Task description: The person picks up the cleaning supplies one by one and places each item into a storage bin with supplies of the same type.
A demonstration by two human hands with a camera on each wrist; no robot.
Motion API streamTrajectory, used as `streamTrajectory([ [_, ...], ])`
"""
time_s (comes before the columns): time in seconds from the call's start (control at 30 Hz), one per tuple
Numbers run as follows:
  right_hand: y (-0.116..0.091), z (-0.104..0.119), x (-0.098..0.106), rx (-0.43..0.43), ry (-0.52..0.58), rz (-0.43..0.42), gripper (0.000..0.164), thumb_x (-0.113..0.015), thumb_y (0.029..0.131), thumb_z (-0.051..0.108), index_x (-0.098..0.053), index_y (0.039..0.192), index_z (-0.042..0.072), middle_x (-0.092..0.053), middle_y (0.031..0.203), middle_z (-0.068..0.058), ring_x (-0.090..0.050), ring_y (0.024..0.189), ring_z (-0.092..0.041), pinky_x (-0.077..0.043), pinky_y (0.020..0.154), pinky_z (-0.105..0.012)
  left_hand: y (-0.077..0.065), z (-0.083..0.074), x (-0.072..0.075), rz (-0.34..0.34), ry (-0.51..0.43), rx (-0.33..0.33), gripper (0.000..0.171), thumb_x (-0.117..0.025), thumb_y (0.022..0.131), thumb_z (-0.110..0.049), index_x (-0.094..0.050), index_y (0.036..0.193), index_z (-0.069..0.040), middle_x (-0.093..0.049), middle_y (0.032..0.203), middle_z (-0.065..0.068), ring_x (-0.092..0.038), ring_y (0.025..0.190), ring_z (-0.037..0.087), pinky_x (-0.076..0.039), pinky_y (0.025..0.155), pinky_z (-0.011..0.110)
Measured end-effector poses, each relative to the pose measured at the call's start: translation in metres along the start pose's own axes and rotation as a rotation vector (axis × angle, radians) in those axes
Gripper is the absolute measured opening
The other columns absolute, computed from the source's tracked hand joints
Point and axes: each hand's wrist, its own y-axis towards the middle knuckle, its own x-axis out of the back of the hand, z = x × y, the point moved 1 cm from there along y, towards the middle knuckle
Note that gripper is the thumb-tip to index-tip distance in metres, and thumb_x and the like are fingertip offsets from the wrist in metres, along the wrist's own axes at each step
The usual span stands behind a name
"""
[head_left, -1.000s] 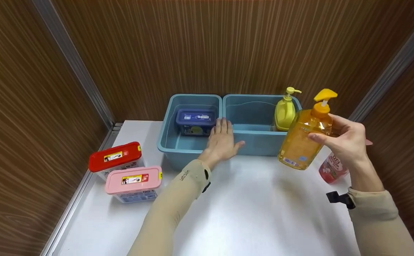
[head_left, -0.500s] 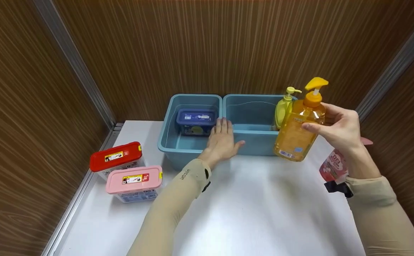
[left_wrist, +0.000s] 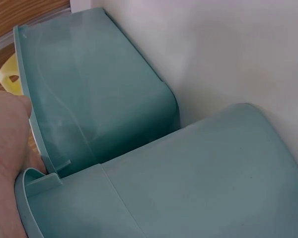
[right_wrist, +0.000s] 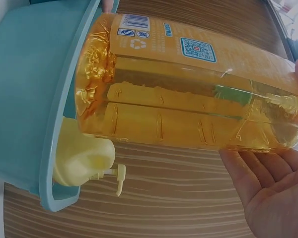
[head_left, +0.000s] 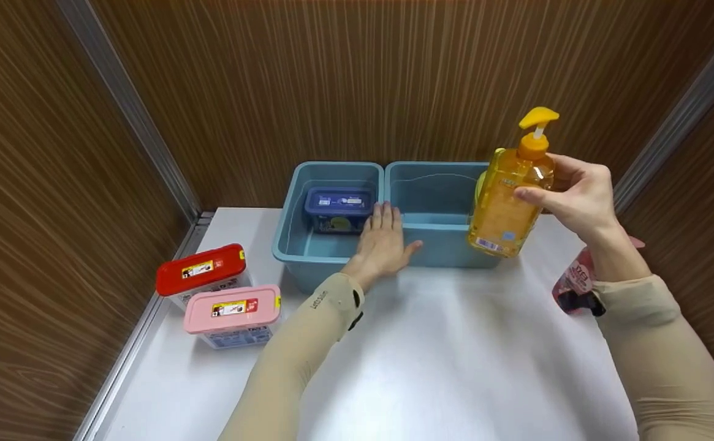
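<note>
My right hand [head_left: 580, 193] grips an orange pump bottle [head_left: 510, 208] near its shoulder, thumb on the front. In the head view the bottle hangs slightly tilted before the right blue bin [head_left: 442, 236]; the right wrist view shows its base [right_wrist: 92, 84] close to the bin rim. A yellow pump bottle [right_wrist: 84, 153] stands inside that bin, mostly hidden in the head view. My left hand [head_left: 381, 242] lies with straight fingers across the adjoining rims of the right bin and the left blue bin [head_left: 307, 263]. A dark blue lidded box [head_left: 339, 208] sits in the left bin.
On the white table at the left stand a red-lidded box [head_left: 200, 269] and a pink-lidded box [head_left: 233, 309]. A pink bottle [head_left: 577, 275] stands behind my right wrist, partly hidden. A wood-grain wall [head_left: 442, 73] rises right behind the bins.
My right hand has raised the orange pump bottle and moved it slightly left, so it now covers most of the yellow bottle. The left hand has stayed on the rims.
</note>
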Motion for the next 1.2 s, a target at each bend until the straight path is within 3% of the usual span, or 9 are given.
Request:
streamTrajectory([
  [0.3,0.022,-0.002,-0.005,-0.049,-0.001,-0.001,0.055,-0.095,0.092,0.016,-0.077,0.143,0.007,-0.085,0.119,0.017,-0.082,0.099,-0.004,-0.065,0.087,-0.015,-0.002,0.002,0.002,-0.004,0.002,-0.002,0.096,-0.035,0.117,-0.067,-0.009,0.179,0.001,-0.004,0.190,0.025,-0.002,0.179,0.042,-0.015,0.147,0.054],
  [0.63,0.040,-0.003,-0.012,-0.038,0.002,-0.013,0.056,-0.095,0.092,0.019,-0.077,0.143,0.006,-0.085,0.118,0.017,-0.081,0.099,-0.004,-0.063,0.086,-0.012,-0.004,0.003,0.003,0.003,-0.022,-0.002,0.095,-0.037,0.117,-0.066,-0.007,0.180,0.000,-0.001,0.190,0.025,0.001,0.179,0.042,-0.014,0.147,0.055],
  [1.2,0.070,-0.004,-0.030,-0.093,0.050,0.019,0.063,-0.097,0.091,0.025,-0.073,0.148,0.010,-0.084,0.127,0.009,-0.079,0.106,-0.006,-0.062,0.090,-0.011,-0.010,0.000,0.005,-0.007,-0.030,0.005,0.097,-0.040,0.116,-0.066,-0.011,0.179,0.002,-0.001,0.190,0.025,0.000,0.179,0.042,-0.015,0.147,0.053],
])
